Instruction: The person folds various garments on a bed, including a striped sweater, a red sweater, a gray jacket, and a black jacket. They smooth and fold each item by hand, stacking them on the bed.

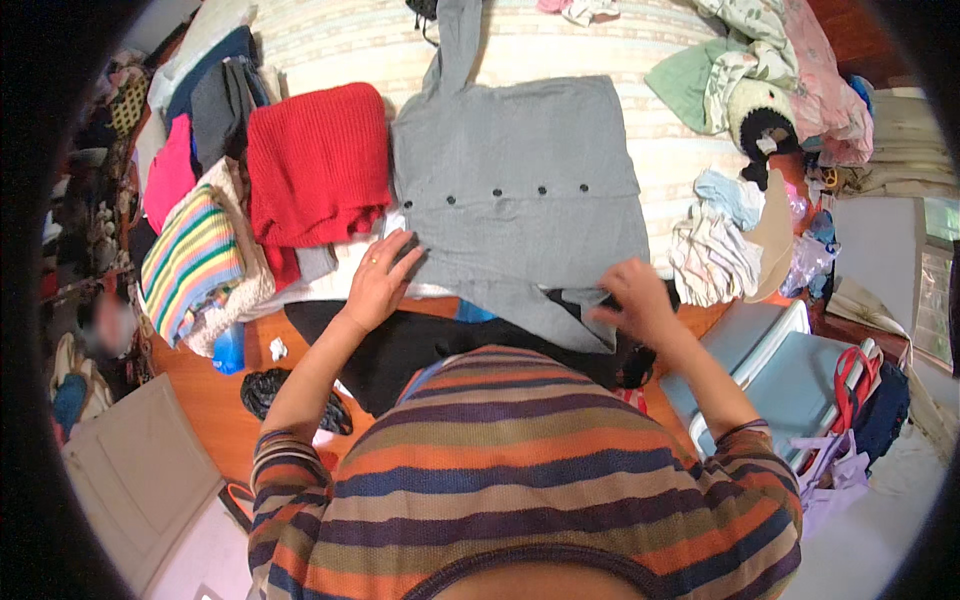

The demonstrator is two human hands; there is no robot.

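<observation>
A grey buttoned shirt (517, 142) lies spread sideways on the bed, its row of dark buttons running across. One sleeve stretches away from me, while the other folds over the near bed edge and points right. My left hand (381, 281) rests at the shirt's left edge, fingers apart, with a ring on one finger. Over the lower right corner, beside the near sleeve, is my right hand (636, 300). Its fingers are bent and blurred, so whether they pinch the cloth cannot be made out. Left of the shirt sits a folded red knit garment (319, 161).
Striped knitwear (191, 262) and dark folded clothes (221, 112) are piled at left. Crumpled white cloth (712, 255) and a green garment (682, 86) lie on the right of the bed (555, 45). Blue-grey cases (780, 390) stand at lower right. Black cloth (375, 352) lies before me.
</observation>
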